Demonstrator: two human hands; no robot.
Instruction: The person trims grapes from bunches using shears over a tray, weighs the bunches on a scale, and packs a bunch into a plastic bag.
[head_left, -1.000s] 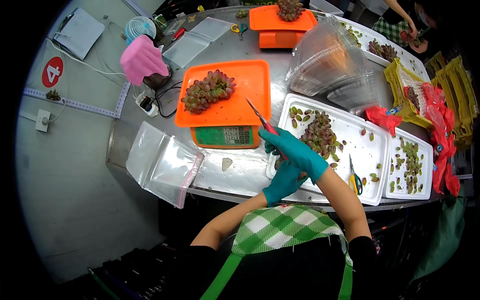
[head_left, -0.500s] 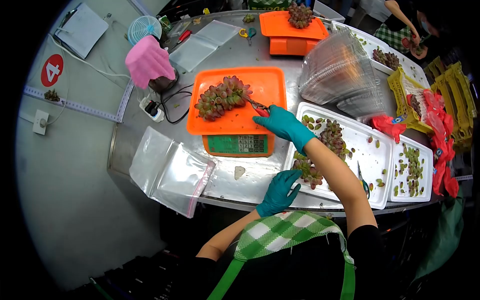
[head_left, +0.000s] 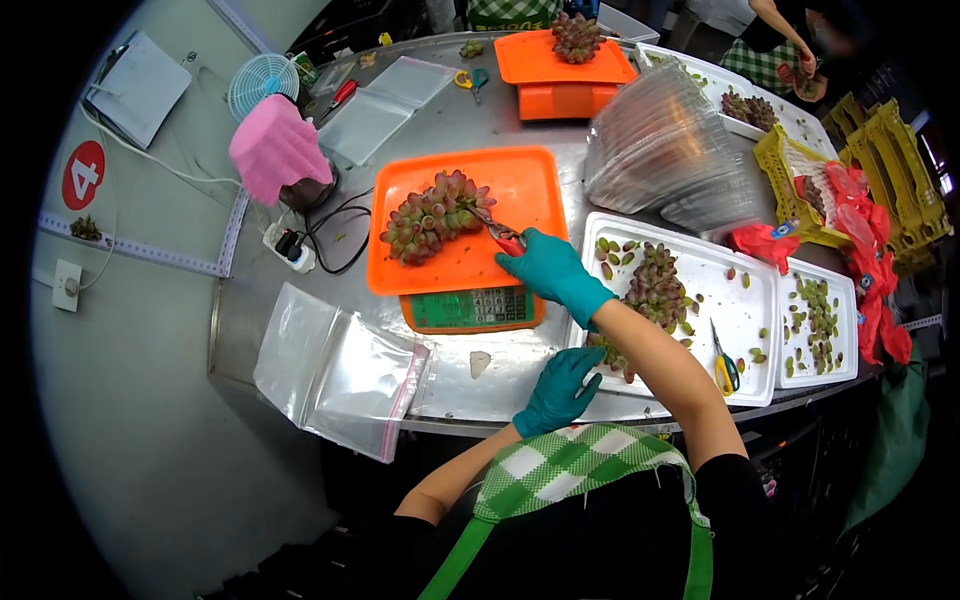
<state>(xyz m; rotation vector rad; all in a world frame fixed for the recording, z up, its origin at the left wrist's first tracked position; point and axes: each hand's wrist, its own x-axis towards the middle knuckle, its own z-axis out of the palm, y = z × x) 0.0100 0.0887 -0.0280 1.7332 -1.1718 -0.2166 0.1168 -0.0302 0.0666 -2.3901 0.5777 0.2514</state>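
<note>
In my gloved right hand (head_left: 555,272) is a pair of red-handled snips (head_left: 506,236), the fingers closed round the handles. The blades point left and reach the stem end of a bunch of reddish-green grapes (head_left: 432,222). That bunch lies on the orange pan (head_left: 520,180) of a scale (head_left: 470,310) with a green keypad panel. My gloved left hand (head_left: 560,392) rests low by the near left corner of a white tray (head_left: 735,340), thumb and fingers apart, holding nothing. More grapes (head_left: 657,285) lie in that tray, partly hidden by my right arm.
Clear plastic bags (head_left: 345,375) lie at the table's left front. Stacked clear clamshells (head_left: 660,150) stand behind the tray, near a second orange scale (head_left: 565,65). Yellow-handled scissors (head_left: 724,372) lie in the tray. A co-worker's hands (head_left: 797,75) show at the upper right.
The view has shifted slightly, so the table sits a little lower and further left. The snips stay at the bunch's stem end; my left hand has hardly moved.
</note>
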